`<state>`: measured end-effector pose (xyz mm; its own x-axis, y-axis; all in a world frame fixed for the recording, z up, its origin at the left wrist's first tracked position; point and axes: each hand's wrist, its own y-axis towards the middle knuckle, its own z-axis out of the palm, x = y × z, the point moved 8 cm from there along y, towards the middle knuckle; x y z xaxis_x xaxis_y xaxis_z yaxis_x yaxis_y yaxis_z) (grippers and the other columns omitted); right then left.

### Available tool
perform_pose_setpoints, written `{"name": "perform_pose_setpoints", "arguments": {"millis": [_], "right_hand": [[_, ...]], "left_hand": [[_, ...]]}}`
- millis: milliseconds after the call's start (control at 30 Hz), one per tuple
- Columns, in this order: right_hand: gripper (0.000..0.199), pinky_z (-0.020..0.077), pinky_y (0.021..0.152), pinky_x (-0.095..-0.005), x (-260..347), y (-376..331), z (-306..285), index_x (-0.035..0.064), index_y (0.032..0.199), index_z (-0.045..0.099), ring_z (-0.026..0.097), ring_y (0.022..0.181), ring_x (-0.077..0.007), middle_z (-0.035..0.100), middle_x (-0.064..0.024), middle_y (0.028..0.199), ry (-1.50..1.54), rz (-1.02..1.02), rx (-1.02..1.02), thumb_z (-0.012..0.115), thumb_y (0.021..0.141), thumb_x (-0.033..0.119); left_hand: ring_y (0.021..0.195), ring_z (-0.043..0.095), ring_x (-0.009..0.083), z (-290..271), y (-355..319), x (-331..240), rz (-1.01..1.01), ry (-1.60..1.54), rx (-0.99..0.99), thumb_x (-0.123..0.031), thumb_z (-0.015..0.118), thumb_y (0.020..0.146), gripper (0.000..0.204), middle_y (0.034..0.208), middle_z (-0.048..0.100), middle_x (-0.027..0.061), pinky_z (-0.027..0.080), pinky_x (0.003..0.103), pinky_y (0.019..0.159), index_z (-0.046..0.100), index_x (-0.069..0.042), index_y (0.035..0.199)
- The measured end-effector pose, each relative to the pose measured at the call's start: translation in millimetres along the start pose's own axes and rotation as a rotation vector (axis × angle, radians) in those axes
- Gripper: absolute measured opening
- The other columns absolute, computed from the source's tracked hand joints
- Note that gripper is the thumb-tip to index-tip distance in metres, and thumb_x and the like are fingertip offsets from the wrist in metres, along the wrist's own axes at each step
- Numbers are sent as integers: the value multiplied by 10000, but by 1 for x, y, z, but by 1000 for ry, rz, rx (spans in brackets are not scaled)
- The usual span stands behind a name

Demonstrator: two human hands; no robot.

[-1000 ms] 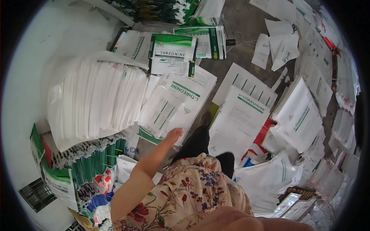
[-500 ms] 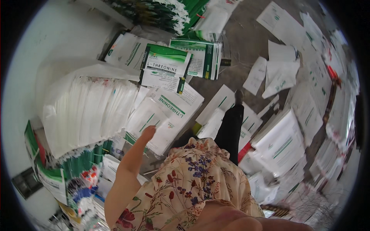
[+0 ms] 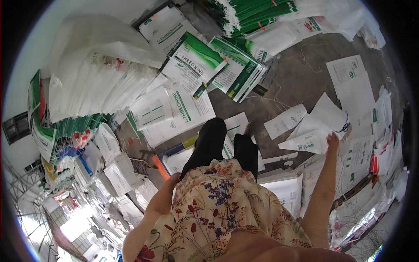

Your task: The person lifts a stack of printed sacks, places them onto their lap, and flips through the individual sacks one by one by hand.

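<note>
My right hand (image 3: 333, 140) reaches out to the right, its fingers drawn together at the edge of a folded white sack (image 3: 312, 124). That sack lies on the floor, with green marks on its flap and a dark string at its far corner. Close beside my left thigh is my left hand (image 3: 174, 178), its fingers mostly hidden, and I see nothing in it. Ahead on the left lie flat white sacks with green print (image 3: 174, 111). Beyond them rests a green and white sack (image 3: 194, 63). A smaller white sheet (image 3: 285, 121) lies left of the folded sack.
A big bundle of white sacks (image 3: 98, 87) stands at the left. Green sacks (image 3: 257, 15) are heaped at the far side. More flat white sacks (image 3: 355, 87) spread along the right. The grey concrete floor (image 3: 301, 65) shows between them, with loose threads on it.
The view has turned toward the right. My left hand has drawn back from the printed white sacks to my thigh. My right hand has come into view at the folded white sack.
</note>
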<state>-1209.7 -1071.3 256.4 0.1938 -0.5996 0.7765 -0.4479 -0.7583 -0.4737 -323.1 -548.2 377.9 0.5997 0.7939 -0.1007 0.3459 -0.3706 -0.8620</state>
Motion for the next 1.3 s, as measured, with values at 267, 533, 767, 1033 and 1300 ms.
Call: {"name": "perform_pose_setpoints", "arguments": {"millis": [267, 533, 767, 1033, 1300], "right_hand": [[399, 578, 929, -400, 131, 49, 281, 116, 1347, 681, 695, 1105, -266, 719, -107, 1263, -984, -666, 535, 689, 962, 219], [350, 535, 1026, -473, 95, -143, 469, 81, 1279, 724, 684, 1199, -389, 742, -194, 1258, -1021, -560, 1170, 610, 1017, 283], [357, 545, 968, -526, 49, -73, 553, 124, 1236, 726, 684, 1147, -435, 741, -217, 1197, -1388, -392, 1085, 517, 1058, 352], [514, 508, 1079, -523, -16, 65, 849, 72, 1469, 545, 607, 1295, -436, 654, -241, 1383, -1162, -616, 941, 626, 987, 233], [1115, 353, 1274, -446, -24, 120, 1107, 79, 1699, 92, 311, 1574, -400, 287, -245, 1710, -898, -601, 792, 824, 880, 271]], "left_hand": [[921, 788, 226, 13, 86, -128, -30, -683, -8, -325, 627, 1009, 457, 1180, 778, 167, 595, 365, 913, 691, -42, 1362], [1035, 771, 247, -7, 158, -215, 69, -604, -119, -296, 640, 1053, 407, 1195, 777, 171, 577, 367, 952, 689, -60, 1382], [1092, 757, 216, -10, 272, -220, -61, -841, -134, -253, 616, 1069, 409, 1236, 777, 139, 566, 348, 972, 661, -25, 1406], [1167, 735, 222, 61, 427, -249, -172, -1086, -15, -220, 580, 1102, 383, 1287, 755, 151, 548, 335, 1014, 634, -9, 1418], [1167, 725, 244, 132, 561, -260, -289, -1193, -7, -258, 614, 1085, 460, 1316, 734, 171, 545, 350, 1008, 602, 33, 1442]]}}
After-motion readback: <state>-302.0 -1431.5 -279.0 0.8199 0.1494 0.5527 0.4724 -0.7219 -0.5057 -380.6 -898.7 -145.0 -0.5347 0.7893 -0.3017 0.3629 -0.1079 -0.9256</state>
